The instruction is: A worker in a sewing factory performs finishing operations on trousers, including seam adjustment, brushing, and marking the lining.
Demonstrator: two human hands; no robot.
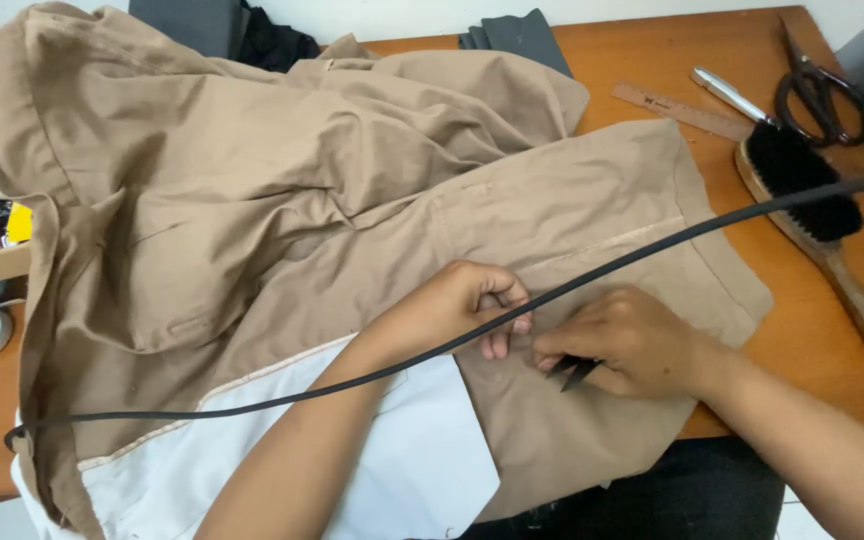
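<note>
Garment, tan (282, 180): large piece, prob. trousers or work jacket, spread over most of wooden table (652, 60); upper part rumpled in folds, lower-right panel laid flat. All positions below given rel. to this garment.

- White lining/pocket cloth (392, 450): attached at garment's near edge, turned out, lying flat toward the person.
- Left hand (467, 305): resting on flat panel, near-centre; fingers curled down, pinning the cloth, not gripping any tool.
- Right hand (632, 340): just beside left hand, on same panel; fingers closed on small dark snips (577, 372), points aimed at the cloth betw. the two hands.
- Black cord (252, 400): runs across over garment and left forearm, far right to near left; prob. camera lead, not part of the work.
- Scissors, large black-handled (817, 90): on table, well apart to garment's right, untouched.
- Brush, black bristle w/ wood handle (812, 195): right of garment, just beyond its hem.
- Wooden ruler (677, 108) and silver pen (730, 95): far-right of garment, near scissors.
- Dark cloth pieces (517, 35): beyond garment's far edge.

Progress (judgement): garment looks sewn up already, seams and edging in place; work seems at finishing stage, trimming threads at one spot on the flat panel. Cannot tell how much of the rest is already gone over; rumpled upper part appears not yet laid out for checking.
</note>
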